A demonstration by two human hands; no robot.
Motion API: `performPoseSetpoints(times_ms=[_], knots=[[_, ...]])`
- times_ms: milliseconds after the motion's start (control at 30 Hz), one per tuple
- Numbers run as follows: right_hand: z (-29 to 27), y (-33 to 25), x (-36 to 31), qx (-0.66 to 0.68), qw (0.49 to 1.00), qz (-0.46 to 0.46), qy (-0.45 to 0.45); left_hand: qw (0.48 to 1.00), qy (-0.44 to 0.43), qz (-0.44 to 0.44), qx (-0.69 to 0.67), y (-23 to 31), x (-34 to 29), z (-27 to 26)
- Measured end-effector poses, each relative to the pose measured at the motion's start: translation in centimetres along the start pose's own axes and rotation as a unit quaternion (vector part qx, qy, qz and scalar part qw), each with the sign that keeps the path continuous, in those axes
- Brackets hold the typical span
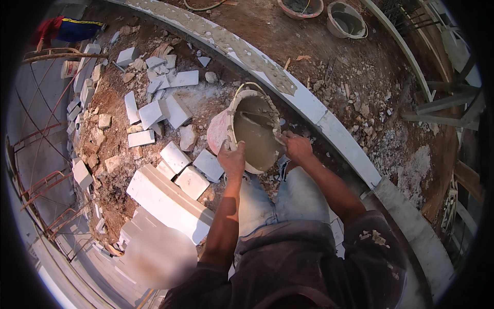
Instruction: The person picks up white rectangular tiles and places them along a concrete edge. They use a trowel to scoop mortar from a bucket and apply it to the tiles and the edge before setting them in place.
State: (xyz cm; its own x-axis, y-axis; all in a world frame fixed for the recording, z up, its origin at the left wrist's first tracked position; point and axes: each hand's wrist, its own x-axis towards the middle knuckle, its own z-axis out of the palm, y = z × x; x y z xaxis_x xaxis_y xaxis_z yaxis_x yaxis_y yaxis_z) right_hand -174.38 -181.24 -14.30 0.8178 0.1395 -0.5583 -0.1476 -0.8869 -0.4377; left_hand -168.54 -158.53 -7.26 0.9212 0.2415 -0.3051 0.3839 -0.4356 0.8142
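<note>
A pale pinkish bucket (pixel 218 129) is tilted in front of my thighs, its mouth turned up toward me. Wet grey mortar (pixel 257 141) fills much of it, and more is smeared along the rim. My left hand (pixel 232 159) is closed on the near left of the rim, thumb over the edge. On the right side, the fingers of my right hand (pixel 298 148) pinch the mortar-coated rim. A thin handle (pixel 248 85) arches over the far side. Something dark lies across the mortar inside; its kind is unclear.
A low curved block wall (pixel 303 98), topped with mortar, runs past on my right. White blocks (pixel 153 113) and rubble lie on the left. Two mortar buckets (pixel 346 21) (pixel 301 7) stand beyond the wall. Scaffold bars (pixel 46 188) and a person (pixel 72 30) are far left.
</note>
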Motion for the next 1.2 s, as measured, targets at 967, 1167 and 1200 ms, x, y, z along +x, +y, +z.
performPoseSetpoints(times_ms=[967, 1167, 1200], knots=[[5.8, 18.6, -4.7, 0.143, 0.958, 0.089, 0.232, 0.991, 0.047, -0.093, -0.083, -11.6, 1.0, -1.7], [3.6, 15.2, -0.1, -0.038, 0.955, 0.137, 0.26, 0.997, 0.028, -0.068, -0.017, -13.5, 0.8, -3.4], [3.5, 14.9, 0.3, -0.042, 0.947, 0.13, 0.29, 0.999, 0.021, -0.047, -0.009, -13.4, 0.9, -3.3]])
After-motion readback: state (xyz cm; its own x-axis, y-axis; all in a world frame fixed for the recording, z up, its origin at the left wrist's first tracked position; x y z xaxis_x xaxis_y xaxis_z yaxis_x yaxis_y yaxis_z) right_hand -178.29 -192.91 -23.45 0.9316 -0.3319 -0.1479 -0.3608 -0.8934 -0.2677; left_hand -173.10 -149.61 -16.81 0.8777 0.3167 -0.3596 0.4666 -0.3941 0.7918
